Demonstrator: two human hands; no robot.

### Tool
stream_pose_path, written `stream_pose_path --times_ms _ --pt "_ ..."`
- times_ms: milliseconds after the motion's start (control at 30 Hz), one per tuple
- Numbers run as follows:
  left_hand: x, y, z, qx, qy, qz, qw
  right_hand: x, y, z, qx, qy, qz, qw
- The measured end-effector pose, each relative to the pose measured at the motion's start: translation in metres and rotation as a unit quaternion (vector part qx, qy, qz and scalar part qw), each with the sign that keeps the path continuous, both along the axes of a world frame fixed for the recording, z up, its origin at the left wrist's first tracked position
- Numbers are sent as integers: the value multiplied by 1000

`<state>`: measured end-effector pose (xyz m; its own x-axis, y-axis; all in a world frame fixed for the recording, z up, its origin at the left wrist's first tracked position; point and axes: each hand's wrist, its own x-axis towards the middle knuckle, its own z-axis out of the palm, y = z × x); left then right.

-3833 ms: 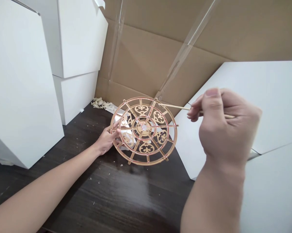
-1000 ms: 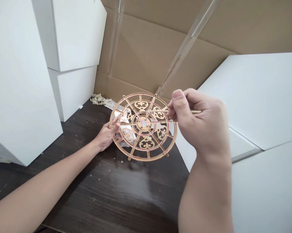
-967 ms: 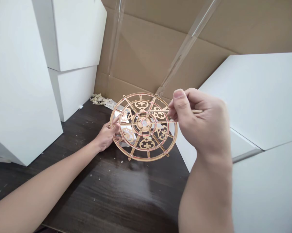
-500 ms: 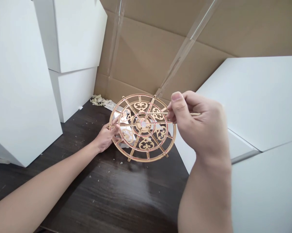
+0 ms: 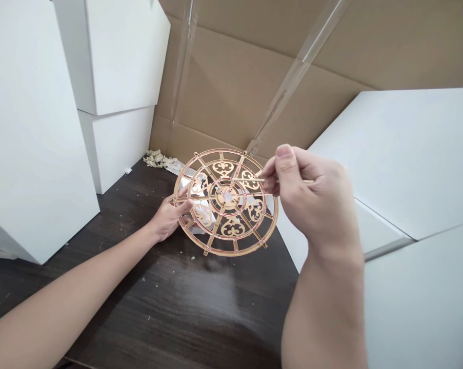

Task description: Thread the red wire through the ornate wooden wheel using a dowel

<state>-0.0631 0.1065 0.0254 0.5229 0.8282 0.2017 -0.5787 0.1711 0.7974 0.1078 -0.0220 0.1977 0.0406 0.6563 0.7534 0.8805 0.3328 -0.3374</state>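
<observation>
Over dark wood tabletop [image 5: 177,312]: round openwork wooden wheel [image 5: 228,195] gripped at left rim, fingers of left hand [image 5: 169,218] curled through lattice; thin wooden stick [image 5: 302,181] pinched between fingers of right hand [image 5: 316,205].

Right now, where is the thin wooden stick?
In the head view, the thin wooden stick is pinched in the right hand, its tip reaching over the right side of the round wooden frame that the left hand holds.

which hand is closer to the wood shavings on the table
Left. The left hand grips the openwork wooden disc just in front of the wood shavings. The right hand, holding a thin wooden stick, is on the disc's opposite side, much farther from them.
</observation>
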Motion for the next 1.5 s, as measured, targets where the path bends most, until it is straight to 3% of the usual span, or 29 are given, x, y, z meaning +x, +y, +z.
stream_pose_path --times_ms 233,533,667,867,1500 --pt "0 0 0 13 8 2 1000 2 1 0 -25 -23 26 999" --pt "0 2 -5 16 29 0 999 0 -4 2 -105 -130 42 985" --pt "0 5 -6 10 41 18 999 3 -5 2 -79 -115 57 989" --pt "2 4 -4 2 32 24 999 0 -15 5 38 -25 52 998" --pt "2 -2 3 -2 12 23 1000 3 -9 5 -20 -143 62 988"
